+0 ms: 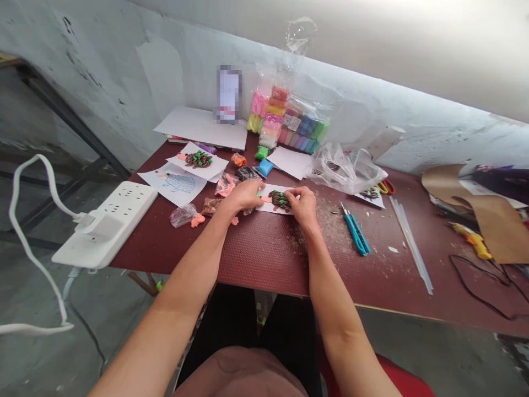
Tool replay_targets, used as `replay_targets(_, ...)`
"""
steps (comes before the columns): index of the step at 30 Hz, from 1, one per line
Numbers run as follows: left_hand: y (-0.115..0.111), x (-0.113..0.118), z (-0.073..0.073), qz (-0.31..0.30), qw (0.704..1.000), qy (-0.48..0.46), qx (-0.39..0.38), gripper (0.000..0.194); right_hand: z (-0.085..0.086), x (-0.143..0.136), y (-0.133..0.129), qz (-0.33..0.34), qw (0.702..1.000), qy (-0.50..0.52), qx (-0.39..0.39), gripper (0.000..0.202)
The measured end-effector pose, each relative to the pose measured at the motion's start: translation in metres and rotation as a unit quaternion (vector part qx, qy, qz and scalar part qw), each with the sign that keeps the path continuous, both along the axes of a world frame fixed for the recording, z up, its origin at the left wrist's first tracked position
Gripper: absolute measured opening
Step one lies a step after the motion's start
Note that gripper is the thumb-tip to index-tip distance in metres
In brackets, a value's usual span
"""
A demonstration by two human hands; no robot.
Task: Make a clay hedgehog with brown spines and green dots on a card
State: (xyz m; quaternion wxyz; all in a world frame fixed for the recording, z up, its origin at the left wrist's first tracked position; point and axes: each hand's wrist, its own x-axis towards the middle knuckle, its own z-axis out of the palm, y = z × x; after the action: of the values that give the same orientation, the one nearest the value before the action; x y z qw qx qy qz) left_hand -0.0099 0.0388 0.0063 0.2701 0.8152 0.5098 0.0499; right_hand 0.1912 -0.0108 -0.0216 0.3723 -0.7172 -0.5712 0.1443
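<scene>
A white card [268, 208] lies on the dark red table in front of me, bearing a hedgehog-like figure [279, 199] of dark seed-like pieces, green dots and pink clay. At the card's left end is my left hand [247, 195], fingers closed near a bit of green; what they pinch is too small to make out. My right hand [302, 204] is closed at the figure's right side, fingertips together on or by a green dot. Left of my left hand are bags of pink clay [226, 185] and brown clay [211, 207]. A similar figure [198, 159] lies on paper farther back.
A hedgehog drawing [177, 183] and a white power strip [109, 223] are at left. Clay packs [300, 125] and a plastic bag [343, 168] stand behind. To the right lie a teal cutter [355, 230], clear glue sticks [411, 245] and a yellow glue gun [475, 241].
</scene>
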Motion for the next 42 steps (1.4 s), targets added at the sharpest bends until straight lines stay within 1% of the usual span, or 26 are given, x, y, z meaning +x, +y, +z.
replay_targets(9,0.002,0.0,-0.003,-0.001,1.0,-0.001,0.0,0.068,0.003,0.004,0.0,0.016,1.0,-0.021,-0.015,0.026)
replay_targets(14,0.001,0.0,-0.003,0.002,1.0,-0.007,0.002,0.066,0.004,0.006,0.0,0.014,1.0,-0.012,-0.014,0.018)
replay_targets(25,0.003,0.0,-0.009,0.007,0.999,-0.031,0.013,0.063,0.0,0.006,0.0,0.011,1.0,-0.027,-0.002,0.014)
replay_targets(29,0.003,0.0,-0.009,0.009,0.999,-0.039,0.007,0.066,0.0,0.004,0.0,0.007,0.999,-0.036,-0.002,0.014)
replay_targets(32,0.003,0.0,-0.01,0.012,0.998,-0.054,0.0,0.067,0.001,0.002,0.0,0.004,0.999,-0.038,-0.009,0.015)
replay_targets(37,0.007,-0.004,-0.014,0.021,0.995,-0.093,-0.012,0.063,0.004,0.002,-0.001,0.005,0.999,-0.037,-0.006,0.018)
replay_targets(42,0.011,-0.006,-0.01,0.015,0.987,-0.161,-0.024,0.062,0.005,0.008,-0.001,-0.011,0.999,-0.034,0.026,0.025)
